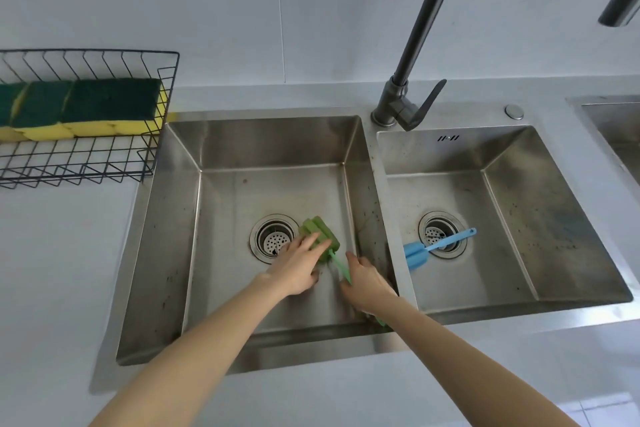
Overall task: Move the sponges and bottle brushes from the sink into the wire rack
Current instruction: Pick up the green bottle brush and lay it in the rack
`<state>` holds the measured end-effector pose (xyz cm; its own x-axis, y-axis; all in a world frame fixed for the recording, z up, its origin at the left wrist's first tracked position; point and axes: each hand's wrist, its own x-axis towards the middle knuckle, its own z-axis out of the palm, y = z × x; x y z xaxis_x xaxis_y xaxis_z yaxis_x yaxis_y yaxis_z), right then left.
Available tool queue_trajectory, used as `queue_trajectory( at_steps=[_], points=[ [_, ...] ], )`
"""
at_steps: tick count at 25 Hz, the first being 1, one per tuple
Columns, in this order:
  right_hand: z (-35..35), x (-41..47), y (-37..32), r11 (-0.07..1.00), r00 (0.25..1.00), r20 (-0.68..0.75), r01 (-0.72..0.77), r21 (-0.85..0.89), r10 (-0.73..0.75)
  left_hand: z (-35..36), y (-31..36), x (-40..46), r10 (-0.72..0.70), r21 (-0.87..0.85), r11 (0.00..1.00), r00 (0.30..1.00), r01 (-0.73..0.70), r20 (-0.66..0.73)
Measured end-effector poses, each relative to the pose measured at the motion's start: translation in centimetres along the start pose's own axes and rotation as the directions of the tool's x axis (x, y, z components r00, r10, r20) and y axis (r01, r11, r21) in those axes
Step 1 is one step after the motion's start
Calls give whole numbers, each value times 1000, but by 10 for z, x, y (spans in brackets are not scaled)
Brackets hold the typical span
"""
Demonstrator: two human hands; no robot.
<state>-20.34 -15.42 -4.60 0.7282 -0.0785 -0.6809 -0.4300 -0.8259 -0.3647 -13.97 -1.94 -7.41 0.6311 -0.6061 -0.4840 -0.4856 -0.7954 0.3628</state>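
A green bottle brush (320, 236) lies on the floor of the left sink basin (270, 152), its sponge head beside the drain (274, 238). My left hand (299, 269) rests on the sponge head, fingers spread over it. My right hand (365, 279) is closed around the brush's green handle, whose end shows past my wrist. A blue bottle brush (434, 248) lies across the drain of the right basin (554, 218). The black wire rack (86, 163) stands on the counter at the far left and holds three yellow-and-green sponges (86, 107) side by side.
A dark grey tap (408, 104) rises between the basins, its spout arching overhead to the upper right. A white tiled wall stands behind. A white counter (62, 270) surrounds the sink. Another steel basin edge (616, 128) shows at the far right.
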Motion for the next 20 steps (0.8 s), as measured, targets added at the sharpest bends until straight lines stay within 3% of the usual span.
queue_trajectory(
  at_steps=[10, 15, 20],
  points=[
    [11, 15, 10, 994, 994, 21, -107, 20, 107, 18, -8, 29, -23, -54, 998, 999, 24, 34],
    [7, 15, 11, 977, 995, 0, -100, 186, 102, 14, -10, 31, -15, -83, 996, 1000, 14, -9],
    [-17, 16, 2, 935, 994, -87, -36, 352, 70, -1, -20, 24, -56, -173, 984, 989, 31, -140]
  ],
)
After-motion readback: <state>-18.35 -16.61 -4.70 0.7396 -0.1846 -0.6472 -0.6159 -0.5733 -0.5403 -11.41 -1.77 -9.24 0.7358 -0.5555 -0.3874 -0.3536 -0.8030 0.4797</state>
